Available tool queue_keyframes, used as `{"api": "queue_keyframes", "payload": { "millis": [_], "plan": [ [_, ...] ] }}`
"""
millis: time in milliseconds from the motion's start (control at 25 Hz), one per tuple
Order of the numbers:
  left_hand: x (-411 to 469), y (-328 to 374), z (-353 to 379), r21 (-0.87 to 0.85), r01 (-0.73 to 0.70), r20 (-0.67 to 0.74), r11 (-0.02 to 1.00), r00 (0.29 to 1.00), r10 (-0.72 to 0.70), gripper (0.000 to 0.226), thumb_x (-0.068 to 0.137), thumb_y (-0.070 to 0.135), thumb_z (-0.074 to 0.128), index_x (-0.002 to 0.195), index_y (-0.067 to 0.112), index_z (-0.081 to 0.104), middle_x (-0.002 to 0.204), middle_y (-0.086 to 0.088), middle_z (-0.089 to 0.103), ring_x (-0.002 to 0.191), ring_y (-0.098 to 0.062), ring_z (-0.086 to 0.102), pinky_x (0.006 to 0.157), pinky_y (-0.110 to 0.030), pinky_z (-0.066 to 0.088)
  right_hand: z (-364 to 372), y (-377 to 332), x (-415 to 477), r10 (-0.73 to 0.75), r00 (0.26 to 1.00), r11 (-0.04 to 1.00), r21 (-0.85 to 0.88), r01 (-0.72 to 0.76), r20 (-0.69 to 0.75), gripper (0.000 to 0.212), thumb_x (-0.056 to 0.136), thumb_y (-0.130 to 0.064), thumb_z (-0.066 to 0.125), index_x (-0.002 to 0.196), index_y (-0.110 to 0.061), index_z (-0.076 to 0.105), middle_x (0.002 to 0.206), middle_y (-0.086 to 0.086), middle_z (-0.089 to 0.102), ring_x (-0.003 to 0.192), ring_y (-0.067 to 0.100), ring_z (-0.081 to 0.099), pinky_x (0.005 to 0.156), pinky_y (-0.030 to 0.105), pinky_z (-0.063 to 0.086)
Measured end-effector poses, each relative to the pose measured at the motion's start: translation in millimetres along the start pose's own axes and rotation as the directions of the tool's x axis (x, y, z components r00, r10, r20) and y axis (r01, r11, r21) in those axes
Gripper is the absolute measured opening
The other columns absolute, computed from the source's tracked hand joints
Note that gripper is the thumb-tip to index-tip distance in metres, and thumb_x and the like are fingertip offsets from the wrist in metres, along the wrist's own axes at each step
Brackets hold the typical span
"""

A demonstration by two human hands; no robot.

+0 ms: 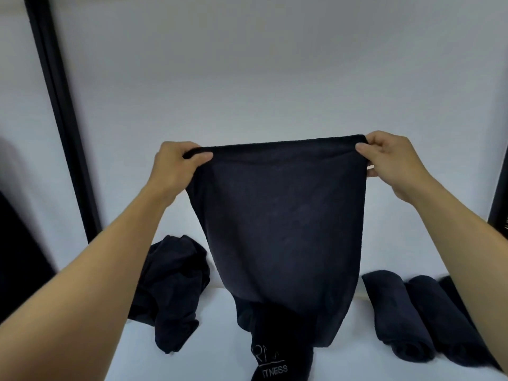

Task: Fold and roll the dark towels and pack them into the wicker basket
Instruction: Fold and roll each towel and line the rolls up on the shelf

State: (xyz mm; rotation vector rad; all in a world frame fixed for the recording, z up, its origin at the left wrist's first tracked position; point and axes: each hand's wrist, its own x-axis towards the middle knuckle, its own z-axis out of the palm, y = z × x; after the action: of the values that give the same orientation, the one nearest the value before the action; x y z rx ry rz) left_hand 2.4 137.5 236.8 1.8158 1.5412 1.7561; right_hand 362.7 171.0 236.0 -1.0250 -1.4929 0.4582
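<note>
The left hand [176, 163] pinches one top corner of the dark navy terry towel [280, 229] and the right hand [390, 158] pinches the other; the towel hangs between them, its lower end touching the white table [214, 353]. To fold it well, the person should probably keep the top edge tight and level, then bring the corners together exactly; uneven corners would likely give a crooked roll. A crumpled heap of dark towels [173, 292] lies at the left; rolled dark towels [395, 314] lie at the right; the wicker basket is not visible.

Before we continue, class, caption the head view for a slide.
Left hand and right hand lift a dark towel by its top corners; crumpled pile left, rolled towels right.
</note>
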Motion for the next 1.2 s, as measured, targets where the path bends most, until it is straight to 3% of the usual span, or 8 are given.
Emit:
{"api": "queue_keyframes", "payload": {
  "millis": [120, 200, 320, 400, 520, 640, 880, 1200],
  "plan": [
    [11.7, 11.7, -7.1, -0.031, -0.020, -0.091, 0.999, 0.996, 0.017, 0.016, 0.077, 0.028, 0.080, 0.074, 0.013, 0.073, 0.074, -0.007, 0.069, 0.067, -0.018, 0.061, 0.065, -0.035, 0.052, -4.6, -5.7, 2.4, 0.036, 0.999, 0.995, 0.091, -0.037, 0.003, 0.014, 0.097, -0.015, 0.053, 0.098, -0.006, 0.063, 0.087, 0.004, 0.065, 0.076, 0.020, 0.061, 0.070, 0.032, 0.056],
    [21.9, 24.8, -16.6, 0.007, -0.049, -0.044, 0.999, 0.998, 0.049, 0.011, 0.081, 0.025, 0.077, 0.079, 0.014, 0.075, 0.080, -0.007, 0.072, 0.073, -0.018, 0.064, 0.072, -0.034, 0.054, -10.0, -12.6, 7.4, 0.022, 1.000, 0.995, 0.102, -0.022, 0.001, 0.019, 0.096, -0.023, 0.057, 0.096, -0.006, 0.065, 0.086, 0.003, 0.063, 0.070, 0.018, 0.056, 0.068, 0.031, 0.053],
    [37.3, 36.8, -28.6, 0.391, -0.077, 0.088, 0.917, 0.995, 0.046, 0.007, 0.084, 0.019, 0.074, 0.086, 0.013, 0.075, 0.078, -0.005, 0.070, 0.070, -0.020, 0.063, 0.070, -0.030, 0.048, -17.6, -17.9, 18.5, 0.022, 1.000, 0.998, 0.065, -0.021, -0.015, 0.030, 0.094, -0.031, 0.060, 0.091, -0.002, 0.067, 0.085, 0.002, 0.060, 0.059, 0.016, 0.043, 0.060, 0.029, 0.040],
    [48.4, 41.0, -25.2, 0.494, -0.010, 0.027, 0.869, 1.000, -0.004, 0.006, 0.084, 0.017, 0.074, 0.085, 0.011, 0.073, 0.066, -0.008, 0.068, 0.053, -0.019, 0.063, 0.060, -0.027, 0.046, -14.8, -21.5, 31.1, 0.060, 0.998, 0.995, 0.085, -0.058, -0.024, 0.031, 0.095, -0.028, 0.060, 0.092, 0.001, 0.066, 0.088, 0.005, 0.062, 0.053, 0.014, 0.051, 0.057, 0.027, 0.040],
    [76.8, 53.4, -7.9, 0.148, 0.126, -0.108, 0.981, 0.988, -0.110, 0.007, 0.086, 0.002, 0.069, 0.092, 0.005, 0.068, 0.084, -0.023, 0.071, 0.059, -0.029, 0.071, 0.062, -0.035, 0.060, -5.6, -37.1, 65.3, 0.084, 0.995, 0.967, 0.244, -0.070, -0.046, 0.019, 0.097, -0.020, 0.058, 0.097, -0.002, 0.063, 0.094, 0.011, 0.063, 0.069, 0.017, 0.074, 0.059, 0.023, 0.052],
    [121.2, 88.1, 1.3, -0.194, 0.026, -0.229, 0.981, 0.971, -0.071, 0.018, 0.092, -0.002, 0.058, 0.082, 0.012, 0.064, 0.095, -0.017, 0.066, 0.064, -0.029, 0.068, 0.066, -0.037, 0.062, -9.4, -74.4, 115.0, 0.009, 0.993, 0.927, 0.373, 0.038, -0.122, 0.014, 0.096, -0.017, 0.059, 0.094, -0.004, 0.063, 0.101, 0.011, 0.065, 0.078, 0.023, 0.075, 0.075, 0.028, 0.059],
    [161.8, 179.1, -39.0, -0.229, -0.245, -0.384, 0.942, 0.912, 0.143, 0.032, 0.093, 0.002, 0.052, 0.073, 0.024, 0.062, 0.074, 0.001, 0.063, 0.076, -0.019, 0.064, 0.080, -0.041, 0.058, -33.6, -179.6, 162.3, -0.214, 0.947, 0.829, 0.468, 0.306, -0.239, 0.014, 0.094, -0.015, 0.061, 0.081, -0.010, 0.061, 0.100, 0.008, 0.065, 0.086, 0.024, 0.072, 0.083, 0.032, 0.059],
    [71.6, 197.8, -102.8, -0.268, -0.397, -0.420, 0.878, 0.868, 0.264, 0.012, 0.096, 0.013, 0.056, 0.093, 0.021, 0.064, 0.085, 0.008, 0.063, 0.070, -0.003, 0.058, 0.073, -0.019, 0.055, -51.3, -229.5, 44.4, -0.293, 0.922, 0.853, 0.366, 0.372, -0.254, 0.022, 0.090, -0.018, 0.067, 0.076, -0.015, 0.050, 0.095, 0.008, 0.065, 0.076, 0.019, 0.071, 0.077, 0.030, 0.059]
  ]
}}
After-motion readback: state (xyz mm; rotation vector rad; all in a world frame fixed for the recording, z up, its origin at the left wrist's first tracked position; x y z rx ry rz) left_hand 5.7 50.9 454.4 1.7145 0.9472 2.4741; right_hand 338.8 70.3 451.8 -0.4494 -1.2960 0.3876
